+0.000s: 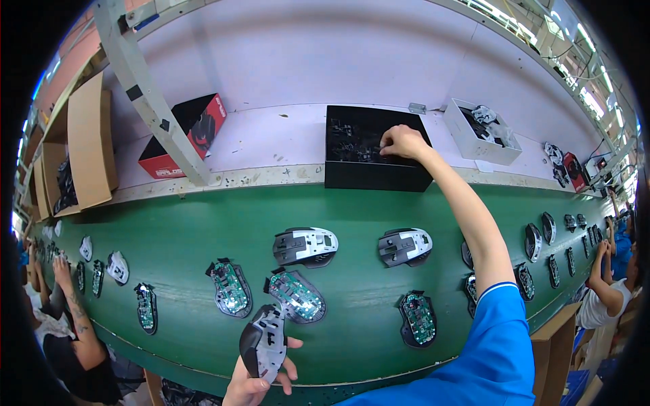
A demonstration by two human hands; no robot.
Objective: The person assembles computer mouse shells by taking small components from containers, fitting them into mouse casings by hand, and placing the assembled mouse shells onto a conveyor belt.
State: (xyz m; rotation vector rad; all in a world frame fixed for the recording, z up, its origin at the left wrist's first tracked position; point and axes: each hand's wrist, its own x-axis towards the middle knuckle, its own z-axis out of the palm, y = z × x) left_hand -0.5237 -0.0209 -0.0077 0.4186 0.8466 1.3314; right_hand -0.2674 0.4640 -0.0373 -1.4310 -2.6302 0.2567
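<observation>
A: We logged the left hand at the near edge of the green surface, fingers clamped round a grey mouse shell held upright. The right hand reached into the black parts box on the shelf past the far edge, fingers pinched together on something we could not make out.

B: Agreed. We judged it best to pick a single small part cleanly and keep the shell steady, its open side facing us. A mouse base with a green circuit board lay just beside the shell, so we noted not to knock it.
</observation>
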